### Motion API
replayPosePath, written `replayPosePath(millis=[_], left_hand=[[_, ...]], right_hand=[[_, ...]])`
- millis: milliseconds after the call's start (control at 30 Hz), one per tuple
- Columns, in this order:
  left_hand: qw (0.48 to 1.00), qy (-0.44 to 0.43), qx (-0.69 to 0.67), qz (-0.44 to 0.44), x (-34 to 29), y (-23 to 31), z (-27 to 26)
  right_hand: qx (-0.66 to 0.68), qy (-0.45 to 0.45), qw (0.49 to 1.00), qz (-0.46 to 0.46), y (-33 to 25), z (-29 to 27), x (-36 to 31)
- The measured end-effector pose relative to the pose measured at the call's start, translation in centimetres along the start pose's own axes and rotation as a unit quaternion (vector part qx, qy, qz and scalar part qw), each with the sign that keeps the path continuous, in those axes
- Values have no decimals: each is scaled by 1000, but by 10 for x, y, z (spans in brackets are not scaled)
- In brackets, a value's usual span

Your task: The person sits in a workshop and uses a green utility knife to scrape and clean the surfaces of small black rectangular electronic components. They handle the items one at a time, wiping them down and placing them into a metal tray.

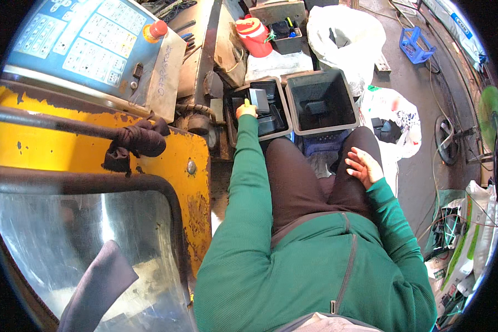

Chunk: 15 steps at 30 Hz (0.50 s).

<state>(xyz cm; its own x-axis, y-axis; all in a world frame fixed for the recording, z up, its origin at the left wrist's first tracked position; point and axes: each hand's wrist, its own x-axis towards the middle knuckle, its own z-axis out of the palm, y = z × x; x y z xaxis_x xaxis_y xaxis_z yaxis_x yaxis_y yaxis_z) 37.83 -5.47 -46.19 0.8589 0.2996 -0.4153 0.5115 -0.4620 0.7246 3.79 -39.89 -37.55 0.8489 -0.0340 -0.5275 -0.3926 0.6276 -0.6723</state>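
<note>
My left hand (245, 110) reaches forward into a black bin (287, 118) holding several dark plastic parts (268, 123). A yellow covering shows on one of its digits. Its fingers are curled, and whatever they may grip is hidden. Right beside it a boxy black plastic part (258, 100) catches the light. My right hand (364, 167) lies palm up over my right thigh, fingers spread and nothing in them. A second dark bin (322, 130) stands to the right of the first, with a few black pieces (316, 107) at its bottom.
On the left is a yellow machine (196, 221) with a blue control panel (88, 41) and red button (159, 29). Beyond the bins stand a red container (255, 41) and a white sack (365, 27). To the right are a plastic bag (408, 124), blue basket (416, 51) and green fan (489, 116).
</note>
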Motion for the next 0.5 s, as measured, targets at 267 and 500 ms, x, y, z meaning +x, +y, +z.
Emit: replayPosePath(millis=[267,500], left_hand=[[891,-289,-310,161,-224,48,-52],[764,-156,-59,623,-332,81,-27]], right_hand=[[-55,-59,995,-56,-38,57,-24],[96,-106,989,-23,-73,72,-65]])
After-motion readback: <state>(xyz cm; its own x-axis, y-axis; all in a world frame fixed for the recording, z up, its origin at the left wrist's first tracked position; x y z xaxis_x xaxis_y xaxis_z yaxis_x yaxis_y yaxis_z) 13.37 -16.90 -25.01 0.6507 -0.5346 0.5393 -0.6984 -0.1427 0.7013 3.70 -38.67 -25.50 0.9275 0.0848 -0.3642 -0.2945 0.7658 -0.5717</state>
